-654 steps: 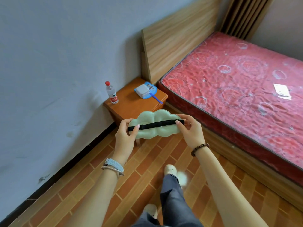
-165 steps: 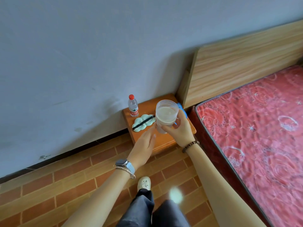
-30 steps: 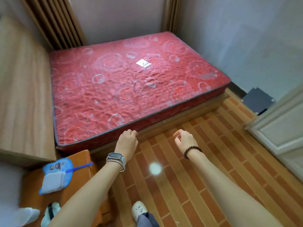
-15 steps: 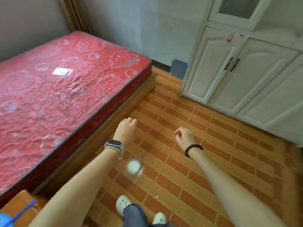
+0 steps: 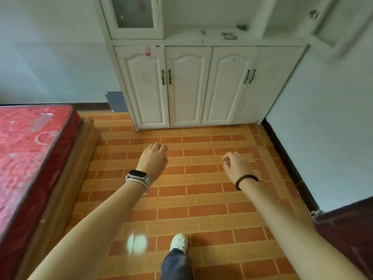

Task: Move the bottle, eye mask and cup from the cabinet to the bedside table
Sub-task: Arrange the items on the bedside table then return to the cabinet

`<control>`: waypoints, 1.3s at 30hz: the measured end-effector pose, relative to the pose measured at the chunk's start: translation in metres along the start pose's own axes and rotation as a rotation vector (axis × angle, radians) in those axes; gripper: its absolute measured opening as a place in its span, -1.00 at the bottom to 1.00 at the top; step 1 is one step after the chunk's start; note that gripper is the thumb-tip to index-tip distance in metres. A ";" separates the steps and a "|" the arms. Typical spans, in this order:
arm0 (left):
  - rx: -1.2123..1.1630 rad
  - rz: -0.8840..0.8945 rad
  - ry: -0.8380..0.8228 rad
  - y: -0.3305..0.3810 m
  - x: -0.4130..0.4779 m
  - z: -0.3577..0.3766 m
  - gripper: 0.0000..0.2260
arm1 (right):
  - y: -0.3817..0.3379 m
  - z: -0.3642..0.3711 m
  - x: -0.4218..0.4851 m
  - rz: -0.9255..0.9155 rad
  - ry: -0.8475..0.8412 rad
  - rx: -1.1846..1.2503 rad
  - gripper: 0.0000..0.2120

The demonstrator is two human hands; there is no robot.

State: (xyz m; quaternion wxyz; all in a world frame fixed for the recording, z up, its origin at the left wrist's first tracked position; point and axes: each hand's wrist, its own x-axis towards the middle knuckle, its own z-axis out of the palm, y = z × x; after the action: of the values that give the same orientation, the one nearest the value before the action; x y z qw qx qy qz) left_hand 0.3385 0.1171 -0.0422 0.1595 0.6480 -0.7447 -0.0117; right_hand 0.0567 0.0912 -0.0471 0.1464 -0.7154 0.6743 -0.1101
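Note:
A white cabinet (image 5: 187, 85) stands straight ahead against the far wall, its lower doors closed, with an open ledge above them. My left hand (image 5: 153, 158), with a watch at the wrist, hangs over the brick-pattern floor with fingers curled loosely and nothing in it. My right hand (image 5: 236, 166), with a dark bead bracelet, is also empty, fingers loosely curled and apart. Bottle, eye mask, cup and bedside table are out of view.
The red mattress (image 5: 26, 150) on its wooden bed frame fills the left side. A small green object (image 5: 241, 27) and small bits lie on the cabinet ledge. A dark red door edge (image 5: 347, 225) is at lower right. A white wall runs along the right.
My view has swung right, away from the bed, until the cabinet is straight ahead and closer. Both hands stay empty and held out in front.

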 end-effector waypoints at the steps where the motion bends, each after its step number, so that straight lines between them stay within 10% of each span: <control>1: -0.009 0.039 -0.002 0.009 0.016 0.004 -0.82 | 0.010 -0.007 0.004 0.036 0.017 0.001 -0.88; 22: -0.003 0.545 -0.082 0.148 0.269 0.057 -0.78 | 0.135 -0.123 0.080 0.438 0.265 -0.035 -0.78; 39: -0.069 0.535 -0.024 0.338 0.400 0.123 -0.79 | 0.330 -0.201 0.177 0.406 0.260 -0.013 -0.81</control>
State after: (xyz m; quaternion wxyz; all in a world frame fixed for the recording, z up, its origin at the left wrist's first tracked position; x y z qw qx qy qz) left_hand -0.0613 -0.2394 0.0052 0.1699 0.4222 -0.8904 -0.0021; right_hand -0.3105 -0.1135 0.0155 0.0731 -0.5461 0.8180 -0.1652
